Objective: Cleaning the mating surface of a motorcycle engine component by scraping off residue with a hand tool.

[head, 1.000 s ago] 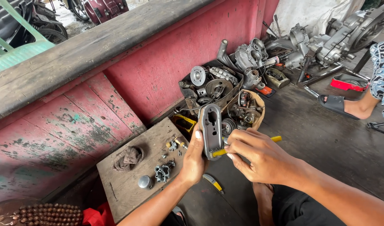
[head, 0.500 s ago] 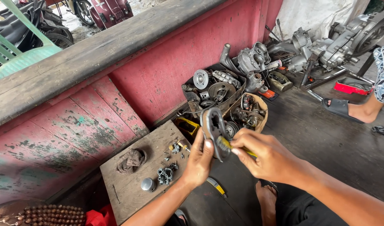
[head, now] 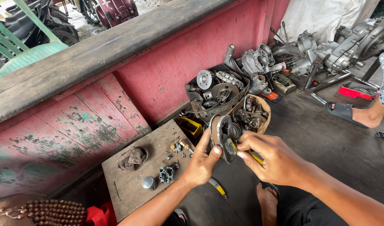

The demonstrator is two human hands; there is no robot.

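My left hand (head: 203, 161) grips a grey metal engine part (head: 222, 131) from below, thumb pressed on its face. My right hand (head: 272, 158) holds a yellow-handled tool (head: 247, 153) against the part's lower right edge. Both hands hover above the right end of a worn wooden board (head: 129, 188). On the board lie a small carburettor piece (head: 167, 174), a round metal cap (head: 148, 182), a dirty rag (head: 132, 157) and several small brass and steel bits (head: 177, 147).
A black crate (head: 219, 93) and a brown basket (head: 252, 114) of engine parts stand against the red wall (head: 167, 71). Engine casings (head: 334, 50) lie at the far right. Another person's foot in a sandal (head: 354, 115) rests nearby. A second yellow-handled tool (head: 218, 188) lies on the floor.
The metal part has turned in my hands from side-on to nearly edge-on, and my right hand has shifted the yellow tool closer onto it. The view has drifted slightly.
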